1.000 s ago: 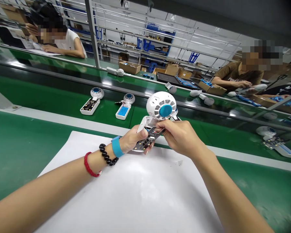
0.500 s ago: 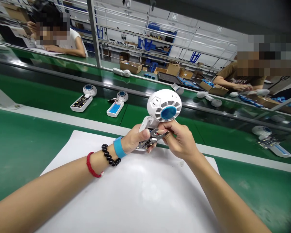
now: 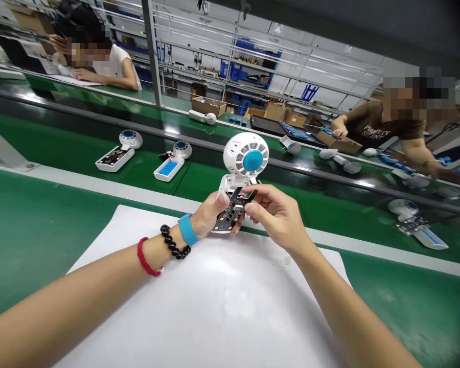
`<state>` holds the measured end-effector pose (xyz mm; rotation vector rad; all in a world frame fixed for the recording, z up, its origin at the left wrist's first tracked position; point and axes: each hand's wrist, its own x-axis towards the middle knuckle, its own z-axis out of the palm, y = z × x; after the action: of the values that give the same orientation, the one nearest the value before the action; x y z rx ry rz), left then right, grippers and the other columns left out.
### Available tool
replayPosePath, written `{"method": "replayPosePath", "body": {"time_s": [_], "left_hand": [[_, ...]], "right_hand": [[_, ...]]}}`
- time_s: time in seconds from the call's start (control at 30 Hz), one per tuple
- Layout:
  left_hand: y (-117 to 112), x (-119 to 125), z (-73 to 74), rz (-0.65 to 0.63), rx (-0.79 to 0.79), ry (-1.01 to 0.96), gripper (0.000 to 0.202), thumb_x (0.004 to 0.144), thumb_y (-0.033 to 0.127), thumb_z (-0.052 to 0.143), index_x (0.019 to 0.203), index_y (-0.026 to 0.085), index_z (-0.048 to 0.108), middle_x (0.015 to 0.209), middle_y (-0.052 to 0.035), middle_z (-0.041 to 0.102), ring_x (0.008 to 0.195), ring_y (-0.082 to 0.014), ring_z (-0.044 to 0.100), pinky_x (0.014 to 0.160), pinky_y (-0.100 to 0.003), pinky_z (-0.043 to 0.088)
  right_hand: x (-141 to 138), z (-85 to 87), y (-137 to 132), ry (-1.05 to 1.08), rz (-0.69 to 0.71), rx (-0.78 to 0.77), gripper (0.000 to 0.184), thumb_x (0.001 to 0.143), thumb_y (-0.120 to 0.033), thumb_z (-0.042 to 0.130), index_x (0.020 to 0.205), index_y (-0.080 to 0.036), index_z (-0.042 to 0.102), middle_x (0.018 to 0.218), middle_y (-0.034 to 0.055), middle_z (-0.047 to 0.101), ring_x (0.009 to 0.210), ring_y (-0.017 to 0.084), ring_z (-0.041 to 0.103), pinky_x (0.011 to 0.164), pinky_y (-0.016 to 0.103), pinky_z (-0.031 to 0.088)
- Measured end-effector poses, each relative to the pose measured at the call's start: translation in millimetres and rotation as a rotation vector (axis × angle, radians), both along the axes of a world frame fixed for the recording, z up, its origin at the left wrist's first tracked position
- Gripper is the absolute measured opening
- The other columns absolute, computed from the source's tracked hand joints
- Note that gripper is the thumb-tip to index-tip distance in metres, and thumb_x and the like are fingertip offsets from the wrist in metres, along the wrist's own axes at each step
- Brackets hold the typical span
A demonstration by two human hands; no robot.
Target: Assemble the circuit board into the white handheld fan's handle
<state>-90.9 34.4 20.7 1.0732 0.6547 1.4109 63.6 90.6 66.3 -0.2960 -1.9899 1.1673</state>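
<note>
My left hand [image 3: 209,217] grips the white body of a small handheld fan [image 3: 246,158], whose round vented head has a blue centre and faces up and away from me. A dark circuit board with small LEDs [image 3: 232,212] sits in the open handle housing. My right hand [image 3: 276,217] pinches the board's upper end between thumb and fingers. Part of the housing is hidden behind my fingers and the board. Both hands hold these parts just above the far edge of a white paper sheet [image 3: 199,312].
The sheet lies on a green workbench [image 3: 34,240]. Beyond a grey strip runs a green conveyor [image 3: 214,179] carrying opened fan units [image 3: 117,153]. Co-workers sit across it, one at the left [image 3: 107,69] and one at the right [image 3: 383,120]. Cardboard boxes [image 3: 209,106] and shelving stand behind.
The fan head has moved up and left, and the board now stands more upright in the housing. My right hand still pinches the board. The whole view has shifted slightly.
</note>
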Motion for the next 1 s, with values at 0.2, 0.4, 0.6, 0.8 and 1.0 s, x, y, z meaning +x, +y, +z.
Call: {"method": "replayPosePath", "body": {"time_s": [0.2,0.4,0.6,0.8,1.0], "left_hand": [[4,3,-2.9,-0.084,-0.214,0.028,0.092,0.060,0.097,0.043,0.097,0.015,0.061,0.072,-0.0059,0.064,0.046,-0.0196,0.062,0.028,-0.025,0.043],[6,5,-1.2,0.026,-0.218,0.092,0.090,0.076,0.088,0.039,0.134,0.019,0.044,0.075,-0.0047,0.068,0.039,-0.0168,0.059,0.026,-0.022,0.037],[6,8,-1.2,0.107,-0.203,0.126,0.097,0.070,0.092,0.038,0.129,0.016,0.046,0.067,-0.0043,0.067,0.042,-0.0180,0.060,0.028,-0.022,0.040],[6,8,-3.3,0.110,-0.178,0.137,0.089,0.071,0.092,0.038,0.117,0.017,0.052,0.058,-0.0020,0.064,0.039,-0.0167,0.057,0.029,-0.022,0.038],[7,7,-6.3,0.123,-0.124,0.106,0.089,0.072,0.090,0.040,0.126,0.019,0.051,0.071,-0.0040,0.069,0.045,-0.0176,0.063,0.028,-0.022,0.039]], "right_hand": [[-4,0.2,0,-0.010,-0.103,-0.131,0.011,0.085,-0.031,0.070,0.085,-0.020,0.072,0.066,-0.0027,0.065,0.051,0.010,0.059,0.049,0.022,0.049],[-7,-3.4,8,-0.050,-0.163,-0.255,0.024,0.080,-0.041,0.074,0.074,-0.018,0.070,0.063,-0.0016,0.063,0.051,0.010,0.057,0.049,0.022,0.049],[-9,1.2,5,-0.060,-0.208,-0.291,0.028,0.079,-0.041,0.074,0.067,-0.017,0.065,0.057,-0.0027,0.058,0.050,0.009,0.053,0.049,0.021,0.045],[-8,4.5,6,-0.062,-0.209,-0.286,0.033,0.077,-0.044,0.075,0.062,-0.017,0.063,0.052,-0.0028,0.054,0.048,0.009,0.049,0.047,0.022,0.042],[-8,-0.3,6,-0.058,-0.197,-0.255,0.033,0.078,-0.046,0.075,0.065,-0.018,0.064,0.054,-0.0019,0.056,0.048,0.011,0.050,0.046,0.024,0.042]]}}
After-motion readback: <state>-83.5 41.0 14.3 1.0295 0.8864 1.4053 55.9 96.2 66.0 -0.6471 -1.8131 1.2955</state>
